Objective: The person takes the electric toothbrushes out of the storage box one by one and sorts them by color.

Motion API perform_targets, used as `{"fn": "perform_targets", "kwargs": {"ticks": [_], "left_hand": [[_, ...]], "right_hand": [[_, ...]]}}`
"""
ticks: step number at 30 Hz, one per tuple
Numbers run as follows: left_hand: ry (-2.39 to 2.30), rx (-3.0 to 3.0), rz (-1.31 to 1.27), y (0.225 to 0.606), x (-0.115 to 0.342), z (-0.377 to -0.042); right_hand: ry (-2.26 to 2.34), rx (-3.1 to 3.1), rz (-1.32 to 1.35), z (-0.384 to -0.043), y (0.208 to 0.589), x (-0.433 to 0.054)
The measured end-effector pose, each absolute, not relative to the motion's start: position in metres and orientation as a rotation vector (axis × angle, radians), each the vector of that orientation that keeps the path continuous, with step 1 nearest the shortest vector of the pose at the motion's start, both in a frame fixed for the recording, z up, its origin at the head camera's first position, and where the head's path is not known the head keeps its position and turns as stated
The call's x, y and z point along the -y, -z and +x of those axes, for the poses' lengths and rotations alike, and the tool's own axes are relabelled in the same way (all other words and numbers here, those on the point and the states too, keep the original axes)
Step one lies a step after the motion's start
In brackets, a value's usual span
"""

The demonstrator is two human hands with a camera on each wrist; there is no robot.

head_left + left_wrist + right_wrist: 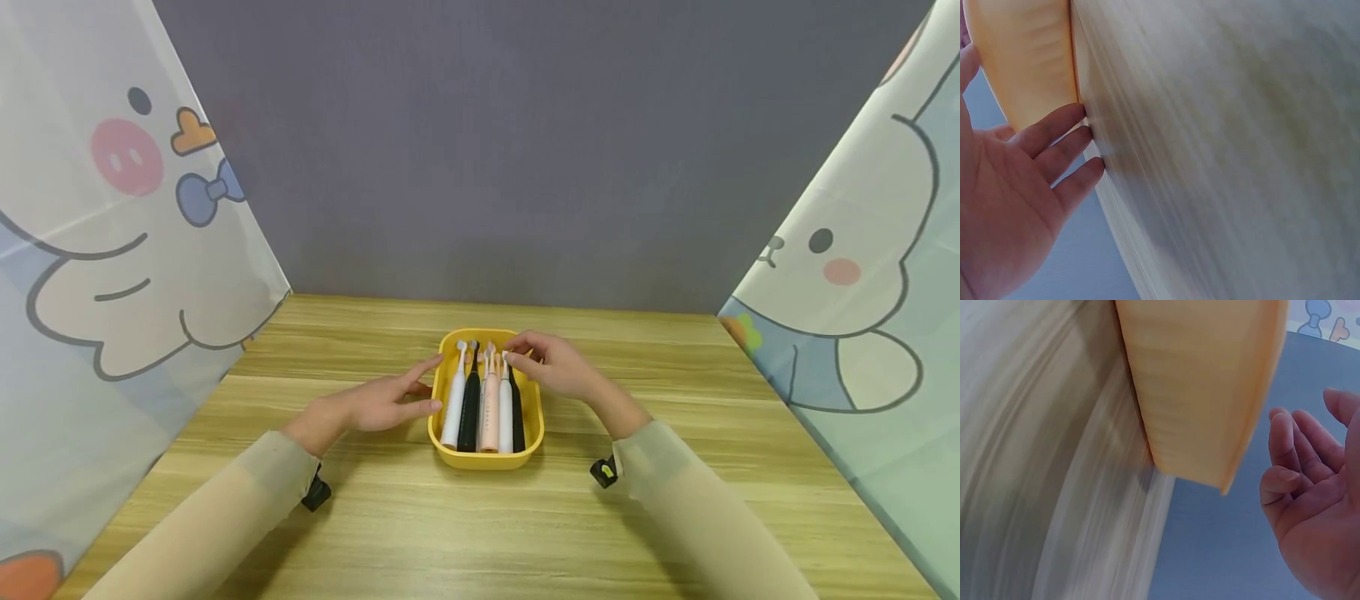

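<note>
A yellow tray holds several electric toothbrushes side by side, heads toward the far end. From the left come a white toothbrush, a black one, a pink one, a second white one and a second black one. My left hand lies at the tray's left wall, fingers extended, fingertips at its side. My right hand reaches over the right rim, thumb and forefinger tips at the second white toothbrush's head; I cannot tell whether they pinch it. Its other fingers are partly bent outside the tray.
The tray stands on a wood-grain table. A grey panel rises behind it. Cartoon-printed cloths flank the table on the left and right.
</note>
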State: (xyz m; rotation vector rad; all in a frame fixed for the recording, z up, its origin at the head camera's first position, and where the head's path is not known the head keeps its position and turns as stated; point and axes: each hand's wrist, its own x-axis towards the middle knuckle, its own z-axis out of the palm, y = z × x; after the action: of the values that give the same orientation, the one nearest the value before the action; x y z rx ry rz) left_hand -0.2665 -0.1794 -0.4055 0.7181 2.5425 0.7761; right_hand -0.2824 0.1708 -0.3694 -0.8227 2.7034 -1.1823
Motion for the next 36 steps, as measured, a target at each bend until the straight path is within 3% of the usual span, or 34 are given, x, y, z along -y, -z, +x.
{"fn": "perform_targets", "kwargs": {"ticks": [36], "left_hand": [[-0.792, -2.530, 0.749, 0.407, 0.181, -0.270]], "right_hand": [[0.709, -2.892, -0.851, -0.293, 0.390, -0.146]]}}
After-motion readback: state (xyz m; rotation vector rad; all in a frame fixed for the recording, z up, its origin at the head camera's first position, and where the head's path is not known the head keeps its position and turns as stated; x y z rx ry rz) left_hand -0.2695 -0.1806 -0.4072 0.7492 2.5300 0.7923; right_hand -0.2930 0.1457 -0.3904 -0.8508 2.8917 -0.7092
